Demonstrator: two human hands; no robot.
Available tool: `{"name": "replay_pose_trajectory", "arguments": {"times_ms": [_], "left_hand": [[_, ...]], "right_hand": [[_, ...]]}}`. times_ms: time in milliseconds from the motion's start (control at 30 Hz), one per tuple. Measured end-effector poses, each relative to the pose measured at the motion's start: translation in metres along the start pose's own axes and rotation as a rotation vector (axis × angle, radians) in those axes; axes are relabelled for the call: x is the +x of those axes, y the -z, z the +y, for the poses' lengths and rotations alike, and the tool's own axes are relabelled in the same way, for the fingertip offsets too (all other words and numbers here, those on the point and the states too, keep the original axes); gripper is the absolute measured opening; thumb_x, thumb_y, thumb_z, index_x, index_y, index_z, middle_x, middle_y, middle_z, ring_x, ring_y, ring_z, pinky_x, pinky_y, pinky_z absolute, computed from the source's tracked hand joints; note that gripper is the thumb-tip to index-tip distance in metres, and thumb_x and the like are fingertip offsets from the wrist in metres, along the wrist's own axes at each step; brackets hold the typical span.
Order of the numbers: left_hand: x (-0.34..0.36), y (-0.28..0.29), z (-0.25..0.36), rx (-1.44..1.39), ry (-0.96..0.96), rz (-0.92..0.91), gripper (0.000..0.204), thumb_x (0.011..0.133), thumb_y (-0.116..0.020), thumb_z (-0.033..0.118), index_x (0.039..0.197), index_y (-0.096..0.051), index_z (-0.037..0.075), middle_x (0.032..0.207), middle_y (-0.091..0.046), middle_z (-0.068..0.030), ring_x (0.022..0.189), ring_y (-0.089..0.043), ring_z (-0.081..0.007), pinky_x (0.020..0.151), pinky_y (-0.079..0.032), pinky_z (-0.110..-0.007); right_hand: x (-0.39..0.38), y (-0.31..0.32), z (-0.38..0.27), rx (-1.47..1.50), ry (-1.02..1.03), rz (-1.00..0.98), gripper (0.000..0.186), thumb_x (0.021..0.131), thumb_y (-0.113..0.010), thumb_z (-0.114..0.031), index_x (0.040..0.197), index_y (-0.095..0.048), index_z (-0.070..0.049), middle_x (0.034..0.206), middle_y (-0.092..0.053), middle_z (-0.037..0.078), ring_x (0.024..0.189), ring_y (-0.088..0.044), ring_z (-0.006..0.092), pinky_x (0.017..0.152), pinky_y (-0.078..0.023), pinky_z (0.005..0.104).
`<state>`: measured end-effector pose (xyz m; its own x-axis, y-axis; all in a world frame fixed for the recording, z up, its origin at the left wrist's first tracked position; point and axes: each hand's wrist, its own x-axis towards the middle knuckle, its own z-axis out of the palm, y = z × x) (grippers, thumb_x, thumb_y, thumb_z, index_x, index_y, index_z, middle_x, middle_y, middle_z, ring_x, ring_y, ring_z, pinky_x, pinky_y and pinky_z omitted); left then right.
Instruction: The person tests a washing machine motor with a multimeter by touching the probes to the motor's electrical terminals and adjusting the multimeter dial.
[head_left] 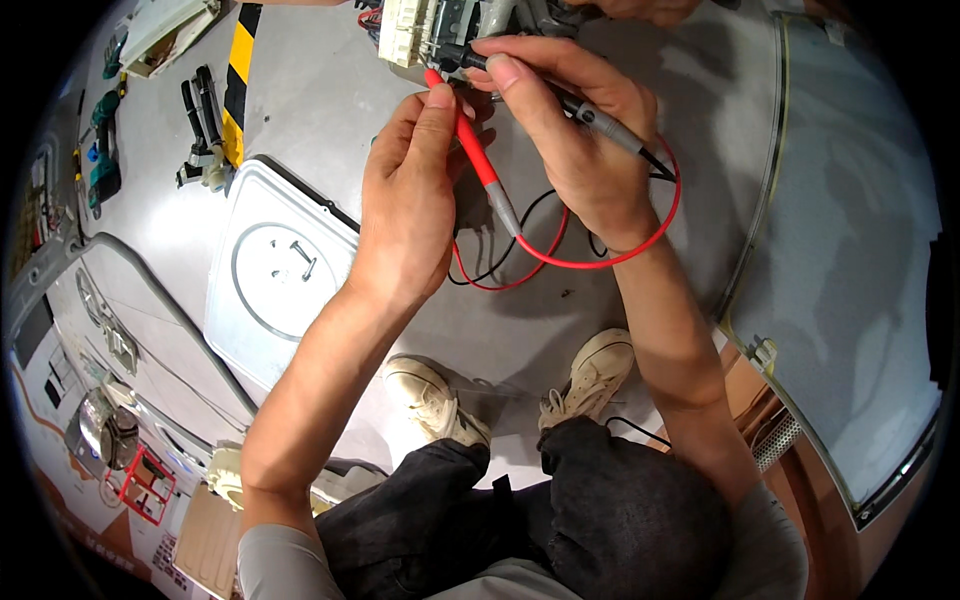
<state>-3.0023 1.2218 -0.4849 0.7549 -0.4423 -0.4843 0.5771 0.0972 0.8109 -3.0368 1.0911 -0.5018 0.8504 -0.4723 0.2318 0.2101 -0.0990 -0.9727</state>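
Note:
My left hand (412, 190) pinches a red test probe (474, 146), its tip pointing up at a cream plastic connector block (402, 32) at the top of the view. In my right hand (590, 140) is a black test probe (570, 100), tilted with its tip close to the same block. Both tips are near each other; whether they touch the contacts is too small to tell. A red lead (640, 248) loops from the red probe below my right wrist, and a thin black lead runs beside it. Part of another hand (640, 10) shows at the top edge.
A white square panel (222, 300) with screws on it lies left. Beyond it are a black metal part (205, 130), yellow-black floor tape (238, 85) and a green power tool (104, 150). A large glass panel (850, 230) stands right. My shoes (595, 370) are below.

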Motion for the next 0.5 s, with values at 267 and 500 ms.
{"name": "replay_pose_trajectory", "arguments": {"times_ms": [267,500], "left_hand": [[0.001,0.0014,-0.0008,-0.013,-0.017,-0.013,0.036,0.104,-0.046,0.033,0.113,-0.056,-0.001,0.105,-0.06,-0.0055,0.097,-0.056,-0.0118,0.092,-0.046,-0.028],[0.0008,0.0011,-0.0008,-0.017,-0.015,-0.008,0.036,0.105,-0.045,0.032,0.111,-0.056,-0.001,0.107,-0.06,-0.0066,0.097,-0.057,-0.0129,0.096,-0.046,-0.03]], "right_hand": [[0.0034,-0.0005,0.0038,-0.057,-0.011,-0.01,0.01,0.088,-0.068,-0.009,0.093,-0.07,-0.001,0.074,-0.072,0.007,0.068,-0.07,0.0104,0.061,-0.053,0.0236],[0.0035,-0.0012,0.0082,-0.05,0.024,0.004,0.009,0.087,-0.068,-0.01,0.092,-0.07,-0.002,0.074,-0.072,0.007,0.068,-0.07,0.0107,0.06,-0.053,0.0245]]}}
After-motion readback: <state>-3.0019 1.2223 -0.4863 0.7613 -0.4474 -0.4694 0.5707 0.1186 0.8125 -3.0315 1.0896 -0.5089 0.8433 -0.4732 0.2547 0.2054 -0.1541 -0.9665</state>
